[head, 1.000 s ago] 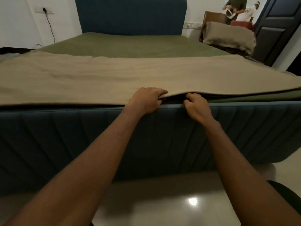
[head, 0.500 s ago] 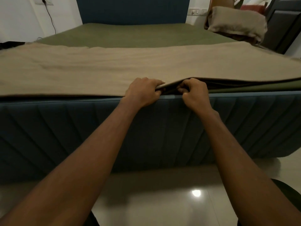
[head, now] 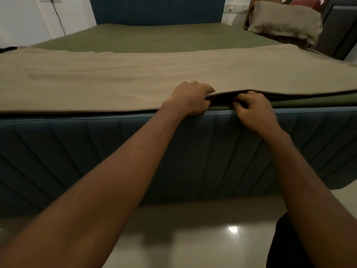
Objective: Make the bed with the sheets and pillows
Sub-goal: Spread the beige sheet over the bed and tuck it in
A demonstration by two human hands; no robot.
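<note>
Two hands are working at the foot of the bed, close together at the near edge of the beige sheet. That sheet is lying folded in a broad band across the foot end, over the green sheet that is covering the mattress up to the headboard. The left hand is gripping the sheet's top layer, fingers curled over the edge and lifting it slightly. The right hand is curling in at the dark gap beneath, and appears to be pinching a lower layer, though shadow is hiding the cloth between its fingers. Both wrists are resting against the top of the blue bed frame.

I am judging this to be the step of separating the folded layers so the sheet can be opened out. Next, the hands will need to be holding different layers, then moving apart and drawing the cloth toward the headboard. One pillow is waiting off the bed, at the far right.
</note>
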